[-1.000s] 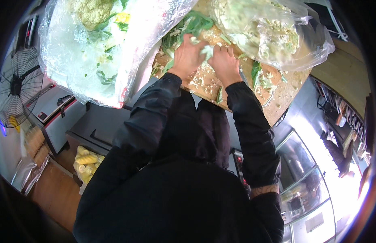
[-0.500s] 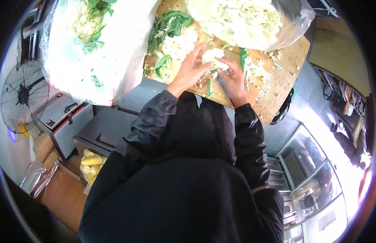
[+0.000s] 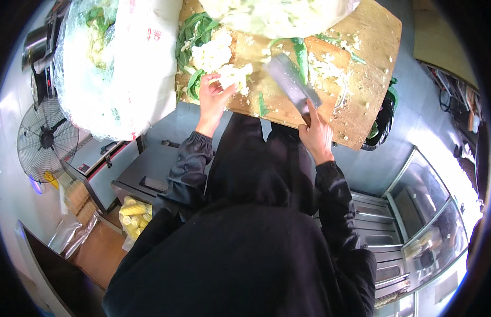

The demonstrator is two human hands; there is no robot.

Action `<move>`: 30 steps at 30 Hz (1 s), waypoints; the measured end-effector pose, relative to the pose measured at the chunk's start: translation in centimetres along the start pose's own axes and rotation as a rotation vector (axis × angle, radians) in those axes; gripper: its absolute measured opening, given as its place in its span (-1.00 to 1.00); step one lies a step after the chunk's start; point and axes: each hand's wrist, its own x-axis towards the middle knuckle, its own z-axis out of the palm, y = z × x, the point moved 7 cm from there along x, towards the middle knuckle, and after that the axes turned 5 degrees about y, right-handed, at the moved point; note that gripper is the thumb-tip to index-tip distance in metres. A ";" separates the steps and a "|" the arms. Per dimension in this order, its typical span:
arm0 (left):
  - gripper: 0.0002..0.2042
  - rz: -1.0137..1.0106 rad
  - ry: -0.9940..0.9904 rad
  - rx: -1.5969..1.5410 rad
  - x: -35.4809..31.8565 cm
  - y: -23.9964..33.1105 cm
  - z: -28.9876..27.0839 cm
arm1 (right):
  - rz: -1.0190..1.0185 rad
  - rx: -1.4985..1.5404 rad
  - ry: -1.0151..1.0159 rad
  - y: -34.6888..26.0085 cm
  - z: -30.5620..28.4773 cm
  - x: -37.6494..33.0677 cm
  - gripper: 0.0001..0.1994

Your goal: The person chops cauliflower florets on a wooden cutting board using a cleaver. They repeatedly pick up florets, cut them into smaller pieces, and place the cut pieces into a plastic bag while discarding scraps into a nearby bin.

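Note:
A piece of cauliflower (image 3: 238, 75) is between the thumb and fingers of my left hand (image 3: 211, 100), at the near left of the wooden cutting board (image 3: 376, 79). Beside it lies more white cauliflower (image 3: 212, 53) with dark green leaves (image 3: 195, 33). My right hand (image 3: 318, 136) grips a cleaver (image 3: 292, 80) by its handle, which the fingers mostly hide. Its wide blade is blurred and slants toward the far left over the board. Just right of the blade is a long green leaf (image 3: 301, 59).
A clear bag of cut cauliflower (image 3: 277, 15) covers the board's far part. On the left stands a large plastic bag (image 3: 142, 63) with cauliflower inside. Crumbs and scraps (image 3: 322, 68) litter the board's right side. A black-lined bin (image 3: 381, 124) sits past the right edge.
My left hand has moved left with the cauliflower, away from my right hand. My right hand, earlier at the cauliflower, now has the cleaver raised into view. The whole view has shifted.

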 end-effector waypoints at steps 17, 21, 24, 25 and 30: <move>-0.65 0.303 -0.077 0.639 0.3 -0.4 10.5 | 0.080 0.389 0.052 -1.5 -1.6 -2.2 -0.70; -0.67 0.214 -0.043 0.586 0.5 -1.6 10.4 | 0.144 0.286 -0.048 -0.9 1.8 0.4 -0.64; -0.59 0.059 -0.132 0.139 0.8 -2.5 9.7 | 0.190 0.289 -0.061 0.0 2.6 2.0 -0.63; -0.54 -0.053 -0.195 -0.126 0.8 -3.0 9.4 | 0.195 0.289 -0.043 0.3 2.2 2.1 -0.63; -0.67 -0.313 -0.293 -0.664 0.7 -3.2 6.6 | 0.161 0.367 0.047 0.7 -1.0 0.0 -0.68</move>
